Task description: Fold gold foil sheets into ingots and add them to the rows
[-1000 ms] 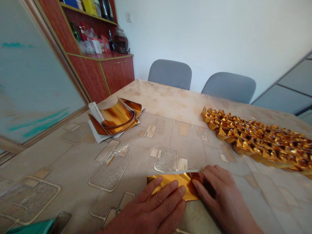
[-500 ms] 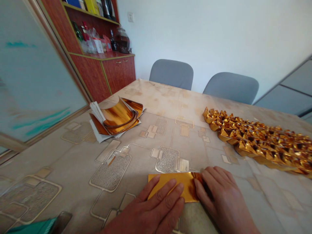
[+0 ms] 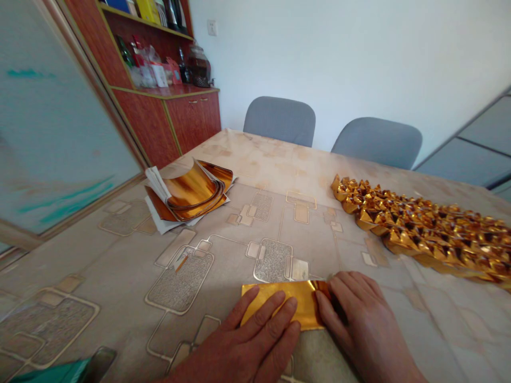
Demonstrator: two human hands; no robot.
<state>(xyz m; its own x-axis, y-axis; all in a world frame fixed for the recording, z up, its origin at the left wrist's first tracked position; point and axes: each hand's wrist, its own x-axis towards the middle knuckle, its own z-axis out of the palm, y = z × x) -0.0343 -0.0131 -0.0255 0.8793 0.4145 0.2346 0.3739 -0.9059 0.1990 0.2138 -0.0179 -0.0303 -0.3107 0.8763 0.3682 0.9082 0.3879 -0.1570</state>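
A sheet of gold foil paper (image 3: 304,306), folded into a narrow rectangle, lies flat on the table close to me. Spread fingers of my left hand (image 3: 261,332) press down on its left half. My right hand (image 3: 361,314) is curled around its right end, thumb on the foil; the fingertips and that end are hidden beneath the hand. To the right stand rows of folded gold foil pieces (image 3: 423,229) packed side by side. Farther left rests a curved stack of loose gold foil sheets (image 3: 191,186) with white backs.
A patterned cloth covers the table (image 3: 231,250). At the lower left edge lies a green object (image 3: 59,371), partly cut off. Two grey chairs (image 3: 279,119) stand along the far side. Behind on the left is a red-brown cabinet (image 3: 191,119) holding bottles and a large jar.
The view has shifted very slightly. Both hands and the folded foil paper keep practically the same position.
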